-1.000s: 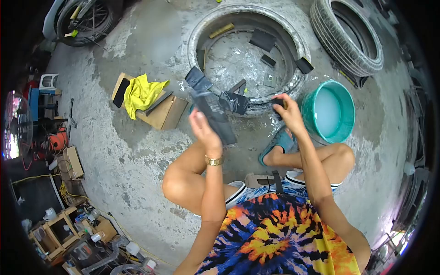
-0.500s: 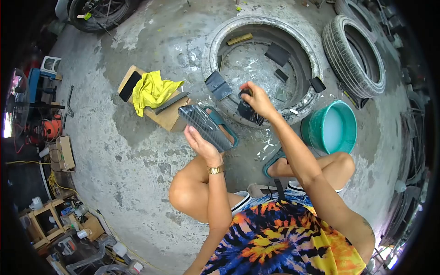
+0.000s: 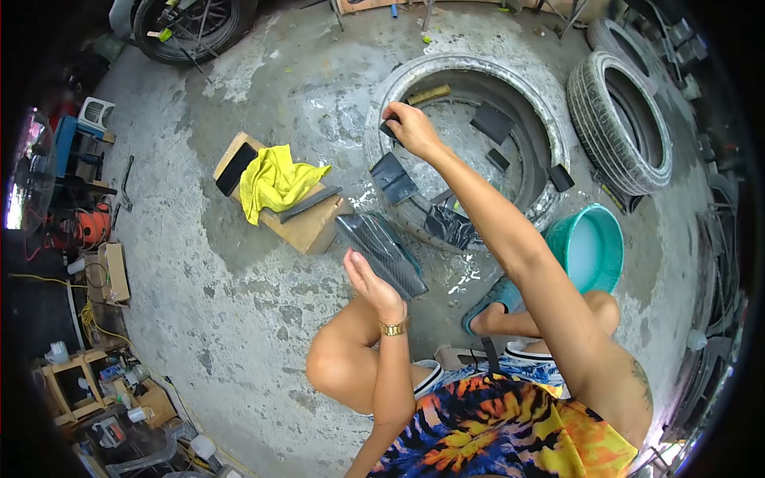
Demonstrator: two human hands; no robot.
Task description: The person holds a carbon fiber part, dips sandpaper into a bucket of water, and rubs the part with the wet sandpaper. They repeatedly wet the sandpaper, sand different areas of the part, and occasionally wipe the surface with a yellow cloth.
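Note:
My left hand (image 3: 374, 283) holds a glossy dark part with a carbon-fibre weave (image 3: 382, 253), its fingers mostly hidden beneath it. Over the near-left rim of a tire lying flat (image 3: 388, 85), my right hand (image 3: 410, 129) is closed on a small dark piece (image 3: 390, 128), mostly covered by the fingers. Below that hand, a folded dark sheet (image 3: 394, 178) rests on the rim. A wet, wrinkled black sheet (image 3: 449, 228) drapes over the tire's near side.
A yellow cloth (image 3: 279, 183), a phone-like black slab (image 3: 237, 169) and a grey strip (image 3: 311, 203) lie on a wooden block (image 3: 312, 232). A green bucket of cloudy liquid (image 3: 610, 251) stands right; another tire (image 3: 594, 119) leans behind. Dark pieces (image 3: 492, 122) lie inside the flat tire.
My right hand has moved from the wet black sheet, up and left to the tire's left rim. The carbon-weave part stays in my left hand. The view has shifted slightly.

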